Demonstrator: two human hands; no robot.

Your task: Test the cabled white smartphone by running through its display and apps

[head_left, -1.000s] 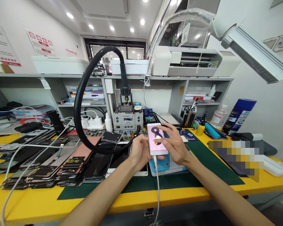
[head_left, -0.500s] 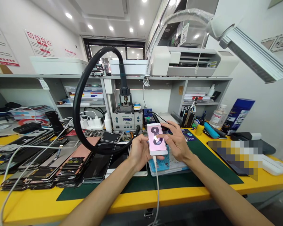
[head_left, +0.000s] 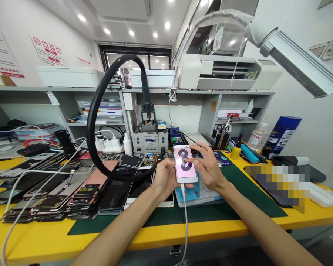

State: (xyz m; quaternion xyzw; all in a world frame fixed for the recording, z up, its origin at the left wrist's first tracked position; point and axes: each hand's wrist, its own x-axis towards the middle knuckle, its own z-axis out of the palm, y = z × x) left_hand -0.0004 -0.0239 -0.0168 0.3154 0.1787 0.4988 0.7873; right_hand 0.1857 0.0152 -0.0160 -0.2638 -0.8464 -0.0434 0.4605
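A white smartphone [head_left: 186, 172] with a lit pink screen and a dark looped figure stands tilted toward me. My left hand [head_left: 165, 176] grips it from the left edge and underneath. With its index finger, my right hand [head_left: 207, 164] reaches across to the middle of the screen; its other fingers are spread near the phone's upper right edge. Whether the fingertip presses the glass I cannot tell. A white cable [head_left: 185, 214] is plugged into the phone's bottom end and hangs over the table edge. Under the hands lies a clear blue-tinted plastic case [head_left: 191, 194].
Stacks of stripped phone parts [head_left: 84, 190] cover the left of the yellow table [head_left: 122, 242]. A rework station [head_left: 150, 140] with a thick black hose [head_left: 90, 122] stands behind. A green mat [head_left: 255, 201], yellow bottle [head_left: 235, 151] and blue can [head_left: 281, 136] are at right.
The looped figure on the screen has changed its look slightly. Both hands and the phone hold nearly the same position; the whole view has shifted a little.
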